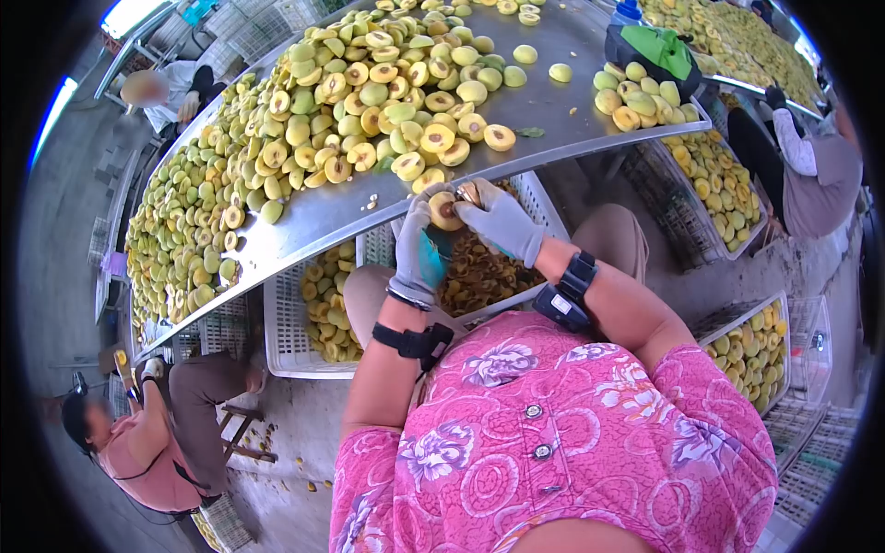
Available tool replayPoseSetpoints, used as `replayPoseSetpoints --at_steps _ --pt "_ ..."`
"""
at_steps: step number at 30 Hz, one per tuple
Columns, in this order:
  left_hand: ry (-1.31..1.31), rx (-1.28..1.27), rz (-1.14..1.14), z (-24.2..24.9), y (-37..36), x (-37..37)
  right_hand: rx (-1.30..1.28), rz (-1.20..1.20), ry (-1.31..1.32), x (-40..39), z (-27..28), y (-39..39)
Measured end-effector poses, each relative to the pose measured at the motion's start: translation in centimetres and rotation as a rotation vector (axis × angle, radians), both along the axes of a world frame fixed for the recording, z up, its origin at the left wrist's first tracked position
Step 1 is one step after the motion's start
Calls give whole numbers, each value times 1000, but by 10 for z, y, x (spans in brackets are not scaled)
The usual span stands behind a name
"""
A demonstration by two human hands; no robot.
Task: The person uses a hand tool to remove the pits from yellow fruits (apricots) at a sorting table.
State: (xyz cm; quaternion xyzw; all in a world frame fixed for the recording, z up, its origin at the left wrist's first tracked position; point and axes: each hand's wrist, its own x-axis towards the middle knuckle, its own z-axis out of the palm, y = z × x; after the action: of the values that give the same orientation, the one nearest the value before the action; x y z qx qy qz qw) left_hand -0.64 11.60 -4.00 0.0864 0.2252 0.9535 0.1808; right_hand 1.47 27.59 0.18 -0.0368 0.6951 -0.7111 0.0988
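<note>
My left hand (419,247), in a grey glove with a teal patch, grips a yellow peach half (445,211) with a brown centre turned up. Close against it, my gloved right hand (505,224) is closed around a small metal tool (469,193); its exact kind is partly hidden by the fingers. Both hands are just off the table's front edge. Below them a white crate (542,205) holds brown pits and scraps (484,275). A large heap of peach halves (369,97) covers much of the metal table (318,214).
Crates of peach halves stand at left (332,309), right (714,184) and lower right (751,355). On the table's right lie a small peach pile (641,100) and a green-and-black bag (656,57). Co-workers sit at lower left (138,452), upper left and right.
</note>
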Motion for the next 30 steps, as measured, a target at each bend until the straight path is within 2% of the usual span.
replayPoseSetpoints --at_steps 1,3,4,5,8,10,11,13,14,17,18,21,25,28,30 --pt "-3 1 -10 5 2 5 1 -10 -3 -5 -9 9" --pt "23 -291 -83 16 0 13 452 -69 577 -15 -23 16" --pt "-24 -414 -90 16 1 14 513 20 419 -12 -20 22" --pt "-25 -417 -92 13 2 16 511 18 416 -10 -19 23" --pt "-65 -315 -86 -3 11 14 621 95 405 -6 -10 22" --pt "-259 -93 40 -7 17 9 791 58 406 3 -1 12" --pt "-257 -95 44 -9 16 8 789 59 409 6 0 10" --pt "-76 2 56 -4 14 6 379 96 494 9 3 4" --pt "44 -118 115 0 12 1 375 99 497 10 5 4" --pt "-84 25 142 3 3 -4 225 280 -104 16 11 11" --pt "-133 -64 241 5 4 -4 198 264 -116 21 15 10" --pt "-91 -111 254 8 6 -4 69 281 -158 25 21 10" --pt "-64 -47 216 9 13 -1 37 240 -131 23 22 5" --pt "20 -82 188 7 17 -2 -9 258 -158 20 13 7" --pt "-15 -140 190 8 17 3 -8 257 -169 25 14 8"
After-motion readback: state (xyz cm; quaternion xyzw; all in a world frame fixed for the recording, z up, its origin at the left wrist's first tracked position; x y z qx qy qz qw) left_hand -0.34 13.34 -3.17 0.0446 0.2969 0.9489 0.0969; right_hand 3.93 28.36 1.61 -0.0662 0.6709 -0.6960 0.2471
